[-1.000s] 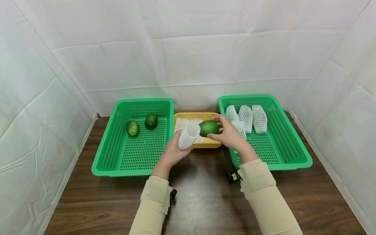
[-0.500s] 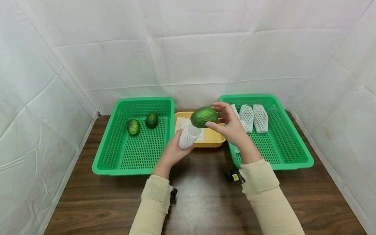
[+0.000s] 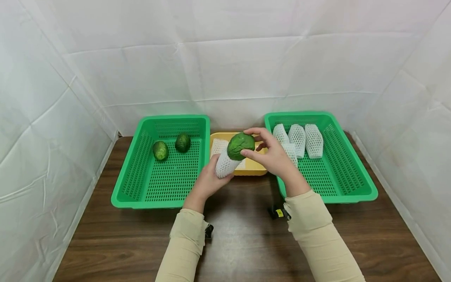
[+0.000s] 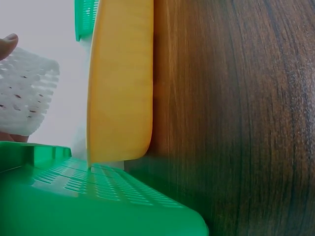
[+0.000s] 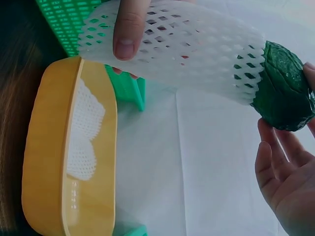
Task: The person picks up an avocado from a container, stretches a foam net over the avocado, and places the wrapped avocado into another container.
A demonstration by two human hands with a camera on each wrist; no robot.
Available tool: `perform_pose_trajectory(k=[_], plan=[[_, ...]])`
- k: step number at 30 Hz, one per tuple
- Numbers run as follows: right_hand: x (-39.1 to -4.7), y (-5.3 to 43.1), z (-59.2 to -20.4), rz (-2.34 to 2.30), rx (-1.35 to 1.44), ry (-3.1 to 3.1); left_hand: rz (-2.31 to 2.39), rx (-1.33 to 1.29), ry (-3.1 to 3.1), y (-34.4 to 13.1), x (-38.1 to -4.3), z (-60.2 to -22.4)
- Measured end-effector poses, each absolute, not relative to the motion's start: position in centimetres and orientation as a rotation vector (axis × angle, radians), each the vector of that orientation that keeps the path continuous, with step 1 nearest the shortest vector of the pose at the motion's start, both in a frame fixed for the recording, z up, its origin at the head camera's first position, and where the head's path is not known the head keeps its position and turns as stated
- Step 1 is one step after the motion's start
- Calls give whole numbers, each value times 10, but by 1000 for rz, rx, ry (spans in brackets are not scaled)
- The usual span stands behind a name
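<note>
My left hand (image 3: 207, 178) grips a white foam net sleeve (image 3: 224, 166), which tilts up to the right with its mouth toward my right hand (image 3: 276, 158). Fingertips and thumb of the right hand hold a wrinkled dark green avocado (image 3: 241, 145) by its outer end. The avocado's other end sits inside the sleeve's mouth; in the right wrist view the foam mesh (image 5: 197, 49) wraps that end and the green skin (image 5: 284, 86) bulges out of it. The left thumb (image 5: 130, 32) presses on the sleeve near its far end.
Behind the hands stands a yellow tray (image 3: 251, 172) with more foam sleeves (image 3: 219, 145). A green basket (image 3: 169, 205) on the left holds two avocados (image 3: 160, 150). The green basket (image 3: 338, 199) on the right contains several sleeve-covered pieces (image 3: 313, 141). White sheeting hangs behind.
The right hand has lifted the avocado from beside the sleeve, tipped it, and brought it down to the left into the sleeve's mouth. The left hand has barely moved.
</note>
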State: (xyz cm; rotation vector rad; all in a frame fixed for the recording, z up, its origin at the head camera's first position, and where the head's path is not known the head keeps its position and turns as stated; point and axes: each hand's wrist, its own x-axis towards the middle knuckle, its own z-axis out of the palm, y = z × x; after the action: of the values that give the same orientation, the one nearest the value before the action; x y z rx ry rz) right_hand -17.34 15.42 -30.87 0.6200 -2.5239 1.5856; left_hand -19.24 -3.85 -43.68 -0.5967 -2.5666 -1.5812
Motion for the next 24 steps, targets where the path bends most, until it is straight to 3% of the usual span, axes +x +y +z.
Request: perform_pose_trajectory(k=[8,24], plan=[[-190,155,-335,1487,670,-2548,-1579,-591,-2576,-39,-192,-436],[-190,137,-351,1331,695,-2550,-1663,-572,-2547,-38,-192,-436]])
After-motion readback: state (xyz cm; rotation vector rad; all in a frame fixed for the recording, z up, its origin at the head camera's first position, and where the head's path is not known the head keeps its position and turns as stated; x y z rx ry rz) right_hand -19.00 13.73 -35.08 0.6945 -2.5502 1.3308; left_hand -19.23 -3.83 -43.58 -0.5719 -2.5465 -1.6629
